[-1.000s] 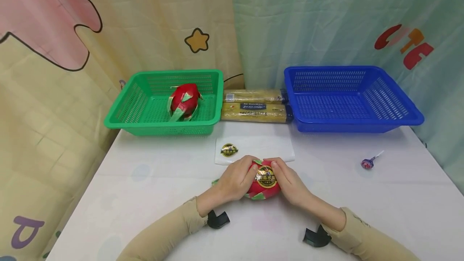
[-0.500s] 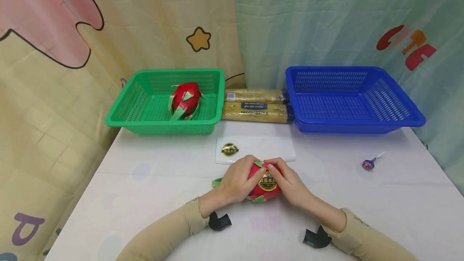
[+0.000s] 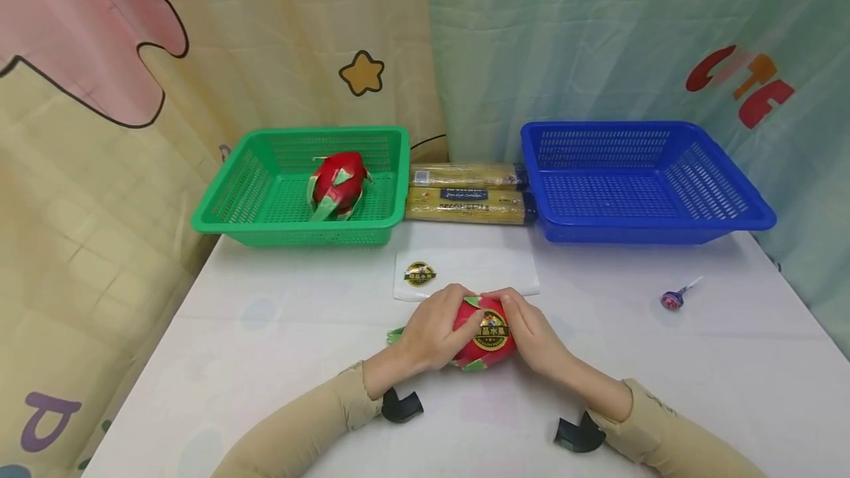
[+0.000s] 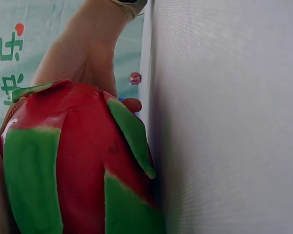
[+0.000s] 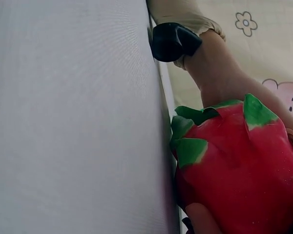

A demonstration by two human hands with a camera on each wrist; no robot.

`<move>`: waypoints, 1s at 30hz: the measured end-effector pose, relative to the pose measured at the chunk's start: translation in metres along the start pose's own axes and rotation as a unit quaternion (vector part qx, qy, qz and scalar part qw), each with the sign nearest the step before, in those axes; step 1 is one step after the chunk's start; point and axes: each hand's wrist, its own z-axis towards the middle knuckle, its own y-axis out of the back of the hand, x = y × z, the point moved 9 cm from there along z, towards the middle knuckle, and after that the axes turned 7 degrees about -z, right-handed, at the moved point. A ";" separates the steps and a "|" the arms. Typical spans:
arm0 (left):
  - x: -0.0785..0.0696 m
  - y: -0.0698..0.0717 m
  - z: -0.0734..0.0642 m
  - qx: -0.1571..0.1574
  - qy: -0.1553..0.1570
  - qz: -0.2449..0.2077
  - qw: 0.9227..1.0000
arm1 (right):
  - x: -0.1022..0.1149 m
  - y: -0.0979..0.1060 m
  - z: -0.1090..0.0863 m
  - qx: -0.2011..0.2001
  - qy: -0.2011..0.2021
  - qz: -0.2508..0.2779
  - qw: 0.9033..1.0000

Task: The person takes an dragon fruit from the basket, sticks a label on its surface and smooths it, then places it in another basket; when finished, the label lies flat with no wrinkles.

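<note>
On the white table a red dragon fruit with green leaf tips lies between my two hands. My left hand grips its left side, the thumb reaching over the top to the edge of a round black-and-gold sticker on the skin. My right hand holds the right end, fingers against the fruit. In the left wrist view the dragon fruit fills the lower left; in the right wrist view, the dragon fruit shows with right fingertips at its lower side. Just beyond lies a white sheet bearing another round sticker.
A green basket at back left holds another dragon fruit. At back right stands a blue basket. Two packs of spaghetti lie between the baskets. A lollipop lies on the right of the table.
Half a second ago both thumbs lay over the sticker. Now the right thumb has drawn back to the right, uncovering more of it. The left thumb has moved over toward the sticker since one second ago.
</note>
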 end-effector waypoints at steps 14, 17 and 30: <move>0.009 -0.004 0.000 0.060 0.057 -0.019 0.996 | -0.003 0.001 0.001 0.005 -0.012 0.005 1.000; 0.009 -0.005 -0.001 0.066 0.053 -0.016 0.996 | -0.001 -0.002 0.000 0.018 0.000 0.001 1.000; 0.008 -0.007 0.001 0.106 0.013 -0.054 0.993 | 0.005 0.000 0.000 0.006 0.010 -0.026 1.000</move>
